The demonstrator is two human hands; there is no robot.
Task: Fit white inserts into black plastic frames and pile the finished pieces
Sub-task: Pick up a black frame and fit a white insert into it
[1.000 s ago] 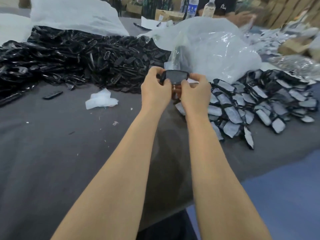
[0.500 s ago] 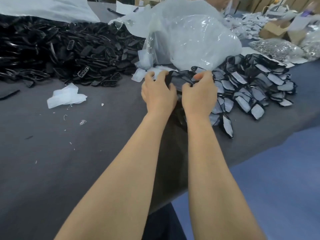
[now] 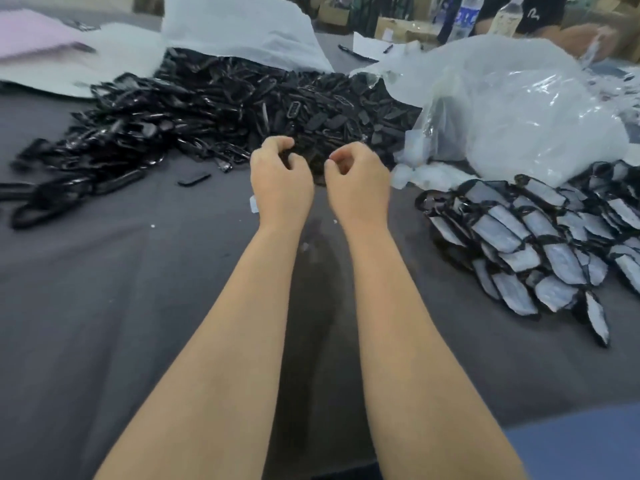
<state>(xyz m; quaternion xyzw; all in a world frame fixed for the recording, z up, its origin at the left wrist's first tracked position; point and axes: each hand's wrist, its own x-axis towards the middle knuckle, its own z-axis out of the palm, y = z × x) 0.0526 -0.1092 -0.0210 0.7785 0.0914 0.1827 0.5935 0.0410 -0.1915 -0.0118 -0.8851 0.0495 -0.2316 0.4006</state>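
Overhead, the left hand [image 3: 281, 180] and right hand [image 3: 358, 181] hang side by side at the near edge of the black frames [image 3: 207, 109] heaped across the table [image 3: 104, 306]. The left hand's fingers curl over dark pieces, and I cannot tell whether they grip one. The right hand's fingers are curled on nothing visible. The finished pieces [image 3: 519, 233] lie piled at the table's right edge, just before a plastic bag [image 3: 519, 105].

Grey-draped table [image 3: 104, 323], blue floor [image 3: 581, 445] — cardboard boxes [image 3: 394, 27] behind
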